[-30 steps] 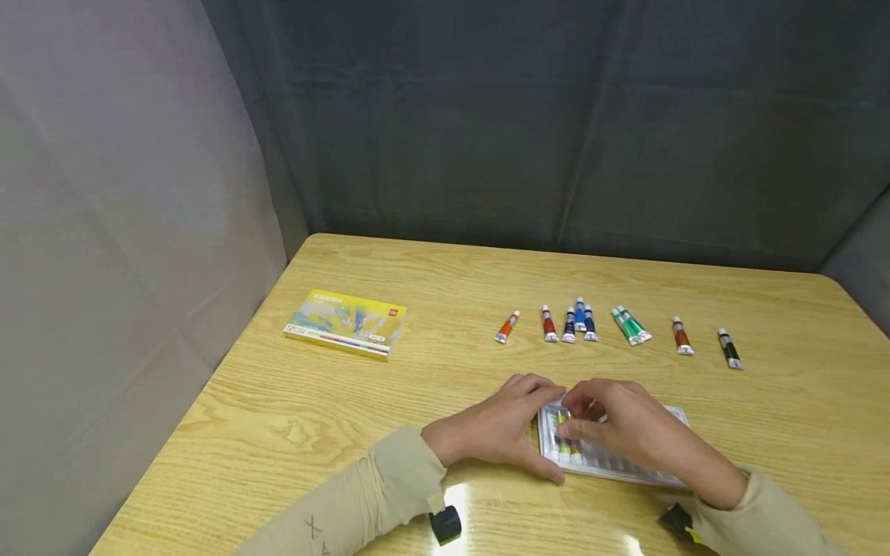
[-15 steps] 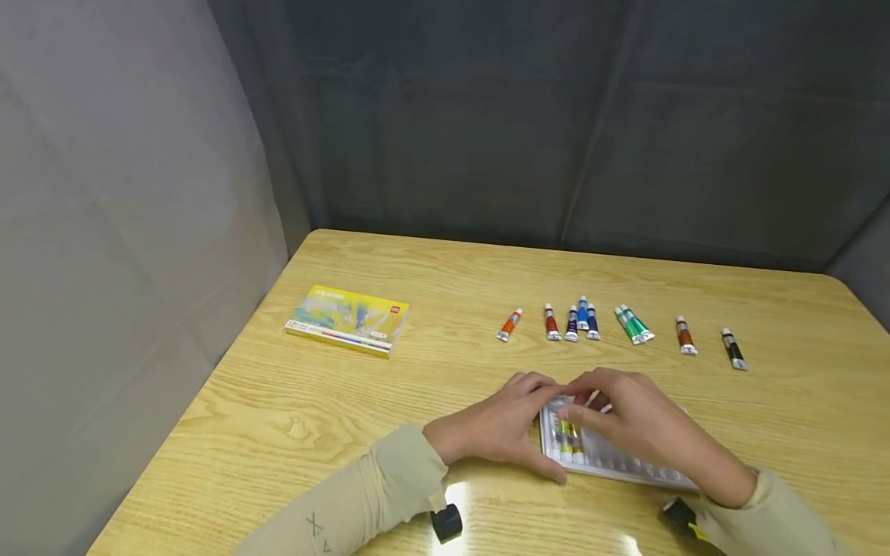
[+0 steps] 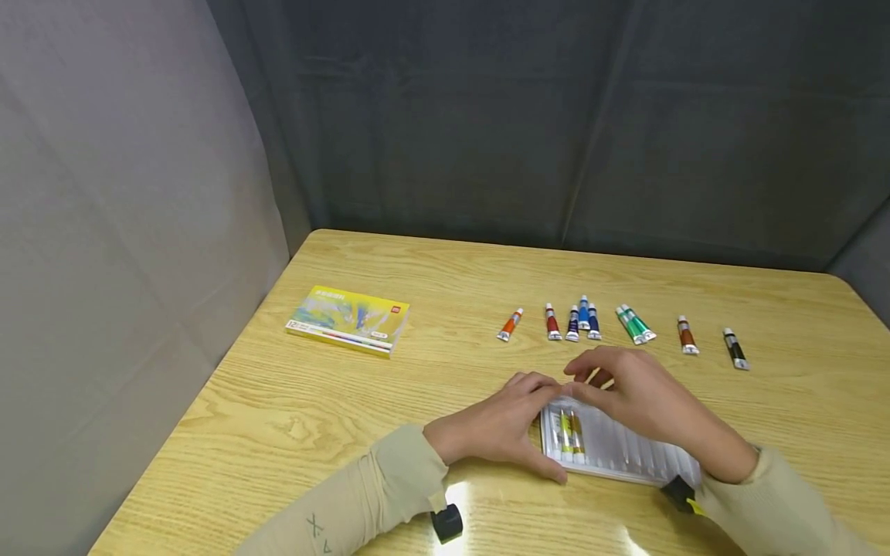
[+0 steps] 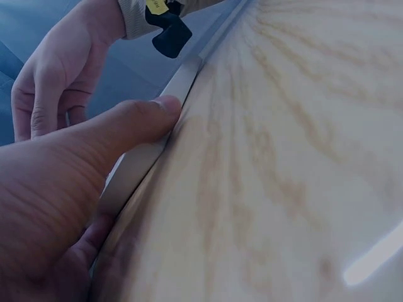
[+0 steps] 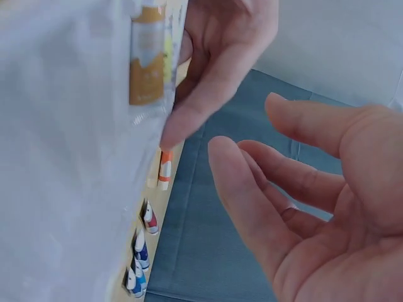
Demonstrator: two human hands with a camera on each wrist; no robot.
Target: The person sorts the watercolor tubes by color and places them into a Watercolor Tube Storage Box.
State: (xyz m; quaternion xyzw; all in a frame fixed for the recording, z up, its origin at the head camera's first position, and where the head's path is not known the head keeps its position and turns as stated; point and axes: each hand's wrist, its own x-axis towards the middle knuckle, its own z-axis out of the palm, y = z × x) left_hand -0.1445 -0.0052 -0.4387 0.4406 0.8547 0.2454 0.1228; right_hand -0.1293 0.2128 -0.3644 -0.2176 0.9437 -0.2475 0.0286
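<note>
A white plastic paint tray (image 3: 615, 448) with long slots lies near the table's front. My left hand (image 3: 497, 425) grips its left end, thumb along the near side and fingers at the far left corner. In the left wrist view the thumb presses the tray's side wall (image 4: 135, 173). Slots at that end hold a yellow paint tube (image 3: 566, 436) and an ochre paint tube (image 3: 578, 438), with a pale one at their left. My right hand (image 3: 643, 398) is raised over the tray's far edge; the right wrist view shows thumb and fingers apart, nothing between them.
Behind the tray lie loose paint tubes: orange (image 3: 511, 325), red (image 3: 552, 322), several blues (image 3: 584, 313), greens (image 3: 636, 324), brown (image 3: 687, 335) and black (image 3: 735, 349). A yellow paint box (image 3: 348, 320) lies at the back left. Dark cloth (image 3: 445, 123) stands behind the table.
My right hand has let go at the ochre tube and lifted away toward the tray's far edge, uncovering the tubes in their slots. The left hand keeps its hold on the tray.
</note>
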